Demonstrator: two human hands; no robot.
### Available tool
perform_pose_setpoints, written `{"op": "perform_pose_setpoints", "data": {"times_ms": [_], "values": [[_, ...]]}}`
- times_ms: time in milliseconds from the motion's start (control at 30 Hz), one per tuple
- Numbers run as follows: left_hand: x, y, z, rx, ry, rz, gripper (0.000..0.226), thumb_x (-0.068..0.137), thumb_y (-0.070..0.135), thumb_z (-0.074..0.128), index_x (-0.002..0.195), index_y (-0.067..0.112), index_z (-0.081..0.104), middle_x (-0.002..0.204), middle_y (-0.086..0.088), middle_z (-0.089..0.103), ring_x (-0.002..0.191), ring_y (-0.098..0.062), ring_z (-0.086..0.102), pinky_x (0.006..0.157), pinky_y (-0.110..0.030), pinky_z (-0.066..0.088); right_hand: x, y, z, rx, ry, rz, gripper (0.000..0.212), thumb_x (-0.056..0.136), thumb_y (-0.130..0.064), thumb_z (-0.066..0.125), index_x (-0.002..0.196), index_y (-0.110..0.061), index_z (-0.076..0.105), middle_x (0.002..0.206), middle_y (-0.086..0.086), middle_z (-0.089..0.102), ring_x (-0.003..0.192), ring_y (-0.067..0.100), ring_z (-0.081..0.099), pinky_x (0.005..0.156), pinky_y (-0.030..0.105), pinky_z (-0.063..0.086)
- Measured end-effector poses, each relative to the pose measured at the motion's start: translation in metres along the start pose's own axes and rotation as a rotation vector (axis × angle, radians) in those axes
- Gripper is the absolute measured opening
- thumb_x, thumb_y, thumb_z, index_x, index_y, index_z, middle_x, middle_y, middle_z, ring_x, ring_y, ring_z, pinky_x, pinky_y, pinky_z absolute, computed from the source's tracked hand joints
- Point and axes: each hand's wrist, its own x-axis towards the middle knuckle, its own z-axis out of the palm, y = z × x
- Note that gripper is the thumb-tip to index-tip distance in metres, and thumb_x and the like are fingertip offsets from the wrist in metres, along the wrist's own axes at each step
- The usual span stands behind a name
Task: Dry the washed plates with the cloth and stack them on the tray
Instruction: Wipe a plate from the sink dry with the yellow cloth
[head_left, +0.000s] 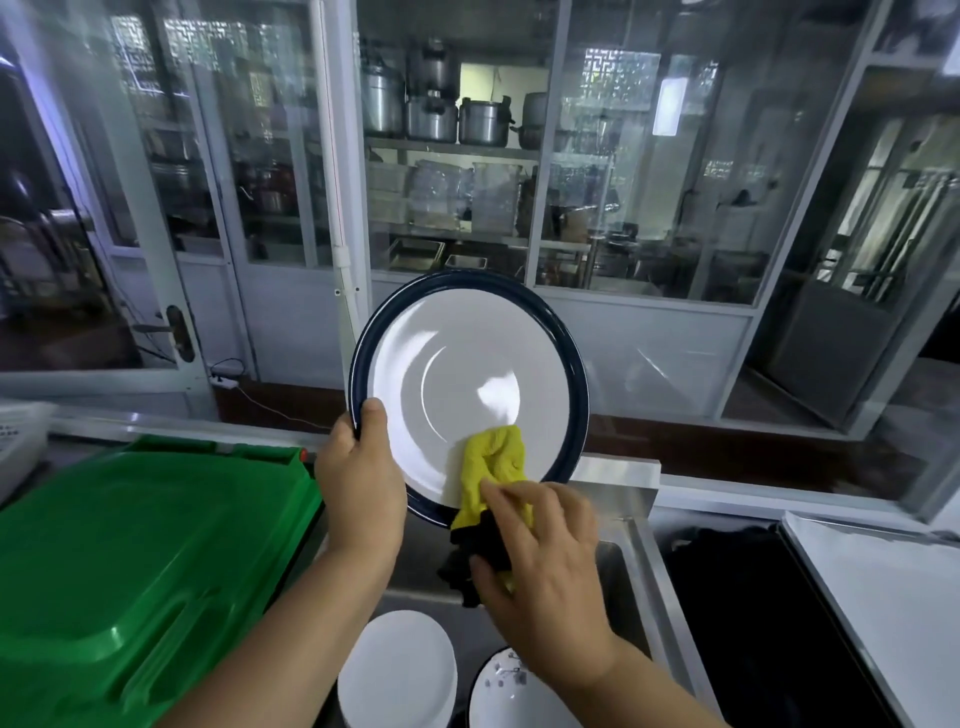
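Note:
A white plate with a dark blue rim (467, 364) is held upright, its face toward me, above the steel sink (631, 571). My left hand (361, 478) grips its lower left rim, thumb on the front. My right hand (540, 561) presses a yellow and black cloth (493, 462) against the lower part of the plate's face. Below, in the sink, stands a stack of white plates (397, 670), and beside it a white plate with a dark rim (498, 691) with marks on it.
A large green plastic lid or bin (130, 561) fills the left side. A white surface (883, 587) lies at the right beyond a dark basin (743, 613). A white basket (21, 441) sits at the far left. Glass cabinets with metal pots (447, 114) stand behind.

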Motion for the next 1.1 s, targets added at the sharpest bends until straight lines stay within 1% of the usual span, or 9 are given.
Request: {"op": "perform_pose_setpoints", "data": {"times_ms": [100,267,367,533,700,767,867,1000,1100], "values": [[-0.007,0.002,0.004,0.029,-0.025,0.014,0.025,0.093,0.038,0.051,0.074,0.024,0.06,0.073,-0.001,0.061,0.069,-0.021,0.054,0.069,-0.037,0.043,0.011,-0.026,-0.001,0.11,-0.025,-0.059,0.055,0.07,-0.015,0.05,0.124,-0.018,0.058,0.115,-0.004,0.057,0.106,0.024,0.048,0.087,0.039,0.039],[-0.011,0.008,0.002,0.058,-0.042,0.037,0.025,0.096,0.034,0.05,0.079,0.019,0.061,0.073,0.002,0.06,0.068,-0.012,0.053,0.065,-0.033,0.038,0.008,-0.03,-0.002,0.52,-0.081,-0.033,0.055,0.076,-0.005,0.061,0.129,-0.002,0.05,0.146,0.011,0.039,0.14,0.018,0.031,0.11,0.025,0.031],[-0.011,0.012,-0.001,0.032,-0.028,0.035,0.027,0.096,0.034,0.049,0.072,0.026,0.059,0.072,0.0,0.061,0.067,-0.018,0.053,0.065,-0.035,0.042,0.004,-0.015,-0.003,0.304,-0.02,-0.077,0.06,0.074,-0.022,0.074,0.126,-0.002,0.055,0.146,0.017,0.038,0.14,0.025,0.031,0.112,0.033,0.03],[-0.015,0.013,-0.001,-0.006,-0.016,0.012,0.026,0.096,0.037,0.049,0.075,0.027,0.062,0.075,0.002,0.064,0.069,-0.016,0.056,0.066,-0.034,0.044,0.01,-0.011,0.003,-0.092,0.003,-0.085,0.061,0.075,-0.047,0.064,0.127,-0.014,0.061,0.142,0.004,0.049,0.137,0.043,0.032,0.108,0.064,0.021],[-0.02,0.01,0.004,-0.059,0.005,-0.027,0.023,0.096,0.036,0.05,0.079,0.026,0.062,0.083,0.006,0.067,0.074,-0.006,0.062,0.066,-0.025,0.045,0.018,-0.017,0.011,-0.144,-0.004,-0.098,0.059,0.072,-0.029,0.077,0.126,-0.01,0.061,0.136,0.013,0.054,0.128,0.038,0.047,0.105,0.054,0.037],[-0.022,0.009,0.007,-0.04,-0.003,-0.035,0.02,0.096,0.035,0.049,0.085,0.025,0.063,0.082,0.01,0.067,0.073,0.001,0.061,0.064,-0.02,0.043,0.02,-0.021,0.015,-0.042,0.045,-0.191,0.038,0.091,-0.016,0.056,0.127,-0.006,0.059,0.135,0.014,0.054,0.129,0.034,0.046,0.104,0.049,0.041],[-0.017,0.009,0.006,-0.031,-0.034,-0.035,0.022,0.095,0.035,0.051,0.082,0.024,0.064,0.079,0.008,0.067,0.073,-0.01,0.062,0.066,-0.026,0.046,0.022,-0.004,0.009,0.047,0.012,-0.343,0.039,0.101,-0.009,0.024,0.129,-0.003,0.051,0.141,0.018,0.044,0.133,0.027,0.043,0.11,0.039,0.035],[0.006,0.021,-0.003,0.049,-0.125,-0.008,0.034,0.093,0.039,0.054,0.075,0.011,0.06,0.07,-0.007,0.057,0.065,-0.019,0.05,0.06,-0.032,0.042,0.024,0.056,-0.005,0.015,0.007,-0.524,0.03,0.096,-0.006,0.043,0.121,-0.001,0.059,0.135,0.021,0.048,0.125,0.025,0.052,0.104,0.039,0.043],[0.022,0.034,-0.006,0.099,-0.231,-0.006,0.031,0.092,0.038,0.056,0.068,0.02,0.066,0.059,0.006,0.061,0.062,-0.018,0.054,0.061,-0.032,0.045,0.036,0.091,-0.018,-0.064,0.071,-0.562,0.023,0.093,-0.012,0.057,0.111,-0.008,0.071,0.123,0.018,0.06,0.121,0.033,0.05,0.105,0.052,0.038]]}}
